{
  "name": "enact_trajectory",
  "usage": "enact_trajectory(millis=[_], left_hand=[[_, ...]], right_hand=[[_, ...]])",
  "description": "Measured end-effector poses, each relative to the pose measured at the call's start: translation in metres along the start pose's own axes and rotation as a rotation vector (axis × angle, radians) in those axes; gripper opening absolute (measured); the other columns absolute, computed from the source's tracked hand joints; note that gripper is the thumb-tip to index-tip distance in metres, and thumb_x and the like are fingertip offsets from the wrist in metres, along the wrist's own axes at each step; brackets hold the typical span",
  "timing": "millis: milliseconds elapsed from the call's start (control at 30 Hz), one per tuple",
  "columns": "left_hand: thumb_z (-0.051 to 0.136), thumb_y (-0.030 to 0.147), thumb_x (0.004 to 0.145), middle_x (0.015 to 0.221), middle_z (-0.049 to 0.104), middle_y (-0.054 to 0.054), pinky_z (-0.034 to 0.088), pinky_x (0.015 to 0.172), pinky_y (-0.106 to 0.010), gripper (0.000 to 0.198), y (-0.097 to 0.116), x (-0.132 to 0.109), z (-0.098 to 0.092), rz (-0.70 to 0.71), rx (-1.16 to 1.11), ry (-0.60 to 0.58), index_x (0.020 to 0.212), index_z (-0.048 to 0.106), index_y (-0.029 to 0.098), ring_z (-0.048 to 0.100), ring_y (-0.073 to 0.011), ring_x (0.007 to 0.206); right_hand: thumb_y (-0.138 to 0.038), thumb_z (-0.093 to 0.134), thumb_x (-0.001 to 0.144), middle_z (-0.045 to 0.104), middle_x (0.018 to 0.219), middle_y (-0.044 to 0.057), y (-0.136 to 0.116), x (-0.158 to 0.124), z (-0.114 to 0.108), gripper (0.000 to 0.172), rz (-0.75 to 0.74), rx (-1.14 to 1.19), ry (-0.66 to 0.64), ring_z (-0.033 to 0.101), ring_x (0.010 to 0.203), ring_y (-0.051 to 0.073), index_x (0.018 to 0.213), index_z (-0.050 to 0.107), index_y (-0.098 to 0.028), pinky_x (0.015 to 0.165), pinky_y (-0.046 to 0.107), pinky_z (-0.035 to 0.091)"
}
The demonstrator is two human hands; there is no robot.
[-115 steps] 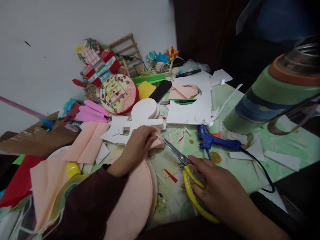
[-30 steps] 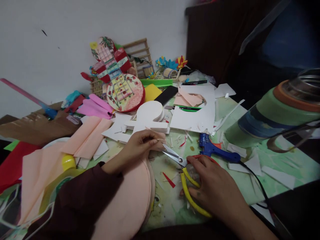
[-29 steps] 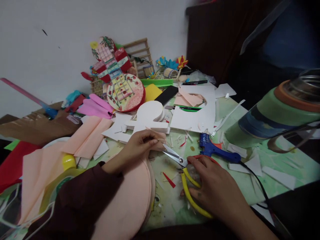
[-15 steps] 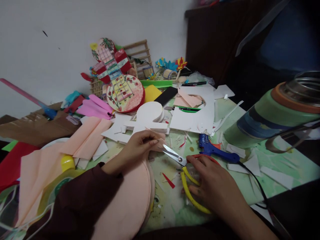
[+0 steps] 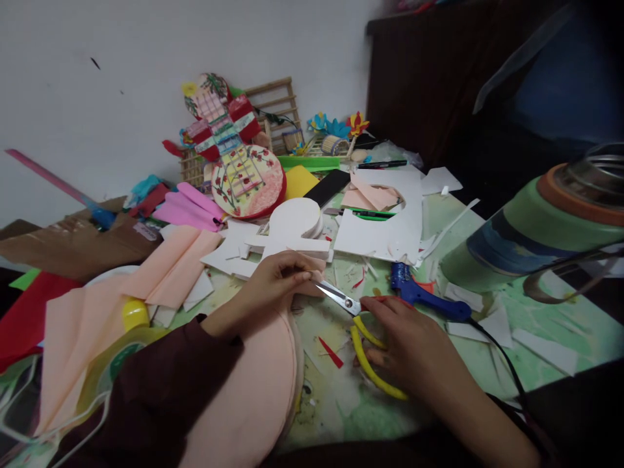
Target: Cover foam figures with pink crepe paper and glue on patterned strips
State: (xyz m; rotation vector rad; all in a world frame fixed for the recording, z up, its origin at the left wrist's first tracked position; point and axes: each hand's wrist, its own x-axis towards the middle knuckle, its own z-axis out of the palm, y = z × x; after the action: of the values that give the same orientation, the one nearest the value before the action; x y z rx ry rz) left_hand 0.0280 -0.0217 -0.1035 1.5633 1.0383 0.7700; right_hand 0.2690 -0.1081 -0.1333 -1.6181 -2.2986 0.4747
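Observation:
My left hand (image 5: 275, 276) pinches a bit of peach crepe paper (image 5: 312, 286) at the narrow end of a rounded, peach-covered body (image 5: 258, 390). That body lies under my left forearm, which hides part of it. In my right hand (image 5: 402, 344) are scissors (image 5: 349, 303) with yellow and red handles. Their blades are nearly closed and point left, with the tips at the peach paper beside my left fingertips. How far the paper sits between the blades I cannot tell. A red paper sliver (image 5: 330, 352) lies below the scissors.
Behind my hands are white foam pieces (image 5: 295, 218) and a cut white sheet (image 5: 375, 234). A blue glue gun (image 5: 429, 296) and a green bottle (image 5: 517, 227) stand to the right. Leftward are tape (image 5: 129, 354) and peach crepe sheets (image 5: 73, 338). A decorated guitar-like model (image 5: 248, 179) leans behind.
The scissor blades have come closer together, and the handles have closed in my right hand. My left hand keeps its pinch on the peach paper. The whole view has shifted slightly.

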Motion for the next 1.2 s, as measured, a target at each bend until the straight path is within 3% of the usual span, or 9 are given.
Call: enact_trajectory(millis=[233,500,800,1067,1200], left_hand=[[0.067,0.029,0.083,0.106,0.069,-0.011,0.051,0.094,-0.044,0.012,-0.002,0.003,-0.003,0.036,0.073,0.002,0.086,0.07,0.018,0.063,-0.0249,0.105],[0.065,0.033,0.084,0.101,0.069,-0.01,0.051,0.09,-0.041,0.016,0.001,0.004,-0.003,0.037,0.187,0.017,0.082,0.069,0.017,0.063,-0.0239,0.101],[0.065,0.036,0.083,0.103,0.07,-0.012,0.051,0.09,-0.042,0.019,0.002,0.005,-0.004,0.058,0.172,-0.019,0.082,0.07,0.018,0.063,-0.0251,0.102],[0.065,0.041,0.082,0.088,0.07,-0.008,0.05,0.08,-0.036,0.025,0.003,0.003,-0.006,0.05,0.162,0.16,0.084,0.068,0.016,0.064,-0.0225,0.087],[0.064,0.04,0.083,0.085,0.068,-0.005,0.048,0.078,-0.033,0.023,0.003,0.005,-0.02,0.119,0.241,0.269,0.084,0.067,0.017,0.062,-0.0193,0.082]], right_hand=[[-0.013,0.063,0.068,0.067,0.11,0.008,0.003,0.0,0.006,0.05,-0.015,0.084,-0.031,0.067,0.091,0.025,0.117,0.058,-0.024,0.074,0.036,0.054],[-0.019,0.063,0.069,0.067,0.107,0.009,-0.002,0.001,0.003,0.052,-0.051,0.018,0.035,0.067,0.086,0.025,0.12,0.057,-0.023,0.07,0.036,0.053],[-0.015,0.062,0.071,0.066,0.106,0.009,-0.008,0.009,0.004,0.048,-0.02,0.06,-0.023,0.065,0.093,0.025,0.118,0.058,-0.022,0.076,0.037,0.052],[-0.012,0.065,0.07,0.069,0.107,0.009,-0.013,0.01,0.005,0.051,-0.021,0.104,-0.014,0.067,0.091,0.024,0.12,0.059,-0.021,0.075,0.034,0.053],[-0.013,0.065,0.07,0.07,0.105,0.008,-0.016,0.009,0.007,0.05,-0.056,0.06,0.045,0.068,0.083,0.023,0.119,0.06,-0.021,0.067,0.031,0.053]])
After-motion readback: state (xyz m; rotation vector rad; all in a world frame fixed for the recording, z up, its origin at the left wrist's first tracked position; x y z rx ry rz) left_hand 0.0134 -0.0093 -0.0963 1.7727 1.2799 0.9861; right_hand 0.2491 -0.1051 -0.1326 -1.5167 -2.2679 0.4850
